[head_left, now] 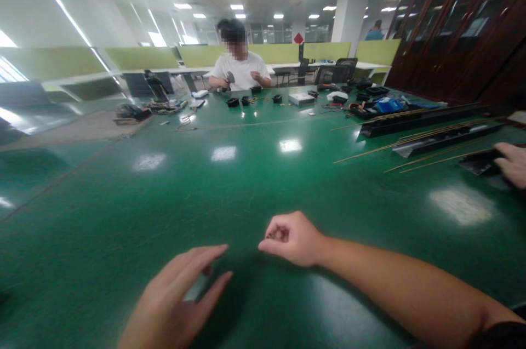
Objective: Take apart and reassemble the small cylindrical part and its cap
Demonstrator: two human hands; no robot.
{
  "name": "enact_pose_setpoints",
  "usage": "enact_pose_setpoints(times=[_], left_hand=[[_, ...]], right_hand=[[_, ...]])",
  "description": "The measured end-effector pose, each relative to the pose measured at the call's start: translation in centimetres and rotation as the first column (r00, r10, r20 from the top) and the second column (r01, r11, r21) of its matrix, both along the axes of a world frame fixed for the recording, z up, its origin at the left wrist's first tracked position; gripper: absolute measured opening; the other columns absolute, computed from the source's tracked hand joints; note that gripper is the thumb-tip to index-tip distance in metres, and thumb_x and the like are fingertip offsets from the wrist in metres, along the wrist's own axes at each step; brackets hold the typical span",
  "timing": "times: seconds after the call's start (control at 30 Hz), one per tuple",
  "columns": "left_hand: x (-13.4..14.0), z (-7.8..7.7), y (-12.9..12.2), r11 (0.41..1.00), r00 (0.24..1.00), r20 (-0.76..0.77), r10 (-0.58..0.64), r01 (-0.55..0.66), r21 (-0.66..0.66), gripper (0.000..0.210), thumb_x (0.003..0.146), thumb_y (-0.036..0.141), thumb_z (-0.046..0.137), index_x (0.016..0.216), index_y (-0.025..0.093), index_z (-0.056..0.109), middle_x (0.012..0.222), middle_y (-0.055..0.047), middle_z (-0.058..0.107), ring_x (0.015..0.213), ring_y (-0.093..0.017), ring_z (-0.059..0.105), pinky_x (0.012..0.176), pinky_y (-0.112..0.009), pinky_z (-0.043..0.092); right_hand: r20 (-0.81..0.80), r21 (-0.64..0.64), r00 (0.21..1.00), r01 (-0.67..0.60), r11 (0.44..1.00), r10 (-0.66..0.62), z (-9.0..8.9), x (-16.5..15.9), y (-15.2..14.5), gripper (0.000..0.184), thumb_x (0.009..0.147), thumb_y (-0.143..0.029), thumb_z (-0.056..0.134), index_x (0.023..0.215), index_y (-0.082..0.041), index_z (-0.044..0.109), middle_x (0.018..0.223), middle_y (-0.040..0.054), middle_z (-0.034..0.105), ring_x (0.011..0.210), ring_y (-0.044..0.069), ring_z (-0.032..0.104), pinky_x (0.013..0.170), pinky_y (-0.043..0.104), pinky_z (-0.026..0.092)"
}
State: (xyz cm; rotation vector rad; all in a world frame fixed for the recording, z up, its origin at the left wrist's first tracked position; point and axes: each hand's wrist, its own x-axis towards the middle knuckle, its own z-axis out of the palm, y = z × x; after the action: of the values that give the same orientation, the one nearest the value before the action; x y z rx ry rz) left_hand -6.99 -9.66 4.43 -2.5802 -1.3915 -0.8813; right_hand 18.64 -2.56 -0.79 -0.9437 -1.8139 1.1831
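Note:
My left hand point(181, 289) hovers over the near part of the glossy green table point(246, 195), thumb and fingers apart with nothing between them. To its right, my right hand point(293, 239) rests on or just above the tabletop, its fingers curled in. Something small and dark shows inside the curl of those fingers, too little of it visible to name. A gap of bare green surface separates the two hands.
Long black channels point(447, 138) and thin brass-coloured rods point(370, 152) lie at the right. Another person's hand point(513, 165) touches a dark piece there. Across the table sits a person in a white shirt point(246, 69), behind several small black boxes point(232, 102) and a white box point(301, 98).

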Motion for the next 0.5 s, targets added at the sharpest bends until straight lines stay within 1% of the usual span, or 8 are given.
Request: enact_pose_setpoints(times=[0.03, 0.1, 0.17, 0.23, 0.3, 0.4, 0.43, 0.5], left_hand=[[1.4, -0.3, 0.6, 0.997, 0.997, -0.029, -0.077, 0.077, -0.021, 0.037, 0.091, 0.037, 0.064, 0.126, 0.028, 0.057, 0.106, -0.001, 0.07, 0.087, -0.015, 0.068, 0.079, -0.024, 0.058], [4.2, -0.6, 1.6, 0.984, 0.983, -0.058, -0.174, 0.171, -0.04, 0.035, 0.092, 0.031, 0.06, 0.127, 0.025, 0.057, 0.108, -0.004, 0.07, 0.092, -0.017, 0.069, 0.081, -0.027, 0.058], [6.3, -0.8, 2.4, 0.978, 0.976, -0.062, -0.207, 0.207, -0.016, 0.03, 0.094, 0.026, 0.056, 0.123, 0.022, 0.058, 0.102, -0.005, 0.071, 0.087, -0.018, 0.069, 0.076, -0.028, 0.058], [7.3, -1.0, 2.8, 0.976, 0.975, -0.053, -0.215, 0.216, 0.015, 0.025, 0.095, 0.022, 0.051, 0.117, 0.021, 0.061, 0.093, -0.005, 0.071, 0.08, -0.018, 0.068, 0.071, -0.028, 0.057], [7.3, -1.0, 3.0, 0.977, 0.977, -0.045, -0.208, 0.21, 0.029, 0.024, 0.095, 0.018, 0.046, 0.113, 0.022, 0.063, 0.089, -0.004, 0.071, 0.077, -0.017, 0.068, 0.07, -0.027, 0.056], [5.7, -0.7, 2.9, 0.986, 0.986, -0.043, -0.16, 0.162, 0.029, 0.022, 0.097, 0.022, 0.046, 0.111, 0.022, 0.063, 0.093, -0.003, 0.073, 0.081, -0.016, 0.07, 0.074, -0.026, 0.057], [4.8, -0.6, 2.8, 0.992, 0.992, -0.035, -0.119, 0.12, 0.032, 0.02, 0.098, 0.026, 0.047, 0.11, 0.022, 0.063, 0.095, -0.003, 0.074, 0.082, -0.016, 0.071, 0.073, -0.025, 0.057], [2.5, 0.0, 2.3, 0.999, 1.0, -0.004, 0.022, -0.022, 0.028, 0.021, 0.098, 0.034, 0.051, 0.112, 0.022, 0.061, 0.098, -0.002, 0.074, 0.081, -0.017, 0.072, 0.068, -0.023, 0.057]], right_hand=[[-0.006, 0.001, 1.0, -0.016, 1.0, 0.016, 0.0, 0.0, 0.0, 0.032, 0.079, -0.045, 0.076, 0.077, -0.015, 0.069, 0.058, -0.0029, 0.057, 0.05, 0.009, 0.045, 0.048, 0.021, 0.033], [-0.018, 0.007, 0.998, -0.053, 0.999, 0.053, 0.1, 0.1, 0.0, 0.03, 0.08, -0.043, 0.076, 0.074, -0.015, 0.067, 0.057, -0.0035, 0.055, 0.051, 0.009, 0.044, 0.048, 0.021, 0.033], [-0.001, 0.031, 0.997, -0.079, 0.996, 0.079, 0.3, 0.1, 0.0, 0.03, 0.082, -0.04, 0.074, 0.069, -0.015, 0.065, 0.056, -0.0043, 0.053, 0.051, 0.009, 0.044, 0.049, 0.021, 0.032], [0.042, 0.064, 0.996, -0.086, 0.994, 0.083, 0.6, 0.2, 0.0, 0.031, 0.083, -0.038, 0.072, 0.065, -0.015, 0.064, 0.054, -0.0047, 0.052, 0.051, 0.009, 0.044, 0.05, 0.021, 0.032], [0.076, 0.075, 0.993, -0.099, 0.992, 0.093, 0.7, 0.2, -0.1, 0.031, 0.085, -0.038, 0.07, 0.066, -0.015, 0.066, 0.054, -0.0046, 0.052, 0.051, 0.009, 0.044, 0.05, 0.021, 0.032], [0.084, 0.045, 0.988, -0.133, 0.99, 0.129, 0.9, 0.2, -0.1, 0.03, 0.086, -0.041, 0.069, 0.072, -0.015, 0.071, 0.056, -0.0038, 0.056, 0.051, 0.009, 0.045, 0.049, 0.021, 0.033], [0.079, 0.026, 0.988, -0.136, 0.99, 0.134, 0.8, 0.2, -0.2, 0.03, 0.087, -0.042, 0.068, 0.074, -0.015, 0.073, 0.057, -0.0032, 0.057, 0.05, 0.009, 0.045, 0.049, 0.021, 0.033], [0.071, -0.008, 0.989, -0.13, 0.991, 0.13, 0.7, 0.2, -0.2, 0.031, 0.087, -0.044, 0.068, 0.078, -0.015, 0.075, 0.058, -0.002, 0.06, 0.05, 0.009, 0.046, 0.048, 0.021, 0.033]])
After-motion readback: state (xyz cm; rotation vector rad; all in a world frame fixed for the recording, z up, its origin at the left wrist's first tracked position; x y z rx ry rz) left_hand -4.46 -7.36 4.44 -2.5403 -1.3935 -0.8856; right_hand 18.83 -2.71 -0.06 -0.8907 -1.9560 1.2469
